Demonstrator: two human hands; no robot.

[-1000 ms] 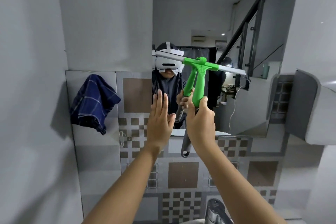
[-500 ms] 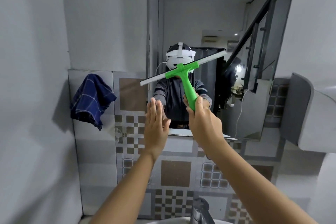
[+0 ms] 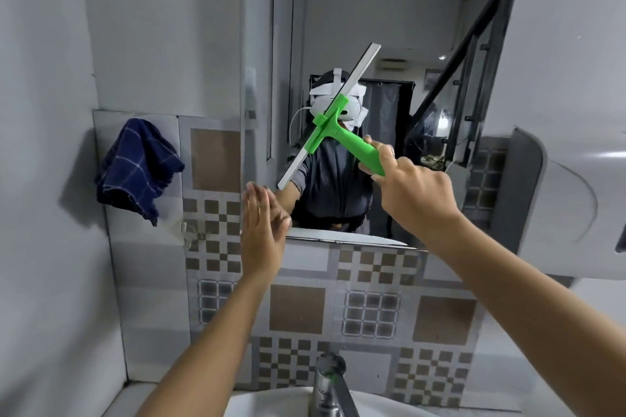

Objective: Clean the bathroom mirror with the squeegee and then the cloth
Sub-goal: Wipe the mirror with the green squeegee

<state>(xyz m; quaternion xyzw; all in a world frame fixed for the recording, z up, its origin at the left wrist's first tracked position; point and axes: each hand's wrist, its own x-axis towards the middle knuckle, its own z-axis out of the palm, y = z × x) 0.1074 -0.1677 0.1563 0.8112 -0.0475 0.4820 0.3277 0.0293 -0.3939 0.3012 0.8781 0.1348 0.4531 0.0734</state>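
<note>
Green squeegee (image 3: 333,132) was gripped by the right hand (image 3: 411,189), tilted against the mirror (image 3: 389,10). Left hand (image 3: 262,234) was held open, empty. Blue checked cloth (image 3: 137,167) was hung leftward.

mirror (image 3: 423,27) mounted on wall above tiled band (image 3: 298,311) | squeegee (image 3: 333,118) held before mirror, tilted, blade end up-right | right hand (image 3: 411,195) placed right of left hand (image 3: 262,237), at mirror's lower left corner | cloth (image 3: 135,166) hung left of mirror | tap (image 3: 330,386) set below, over basin (image 3: 271,403)
</note>
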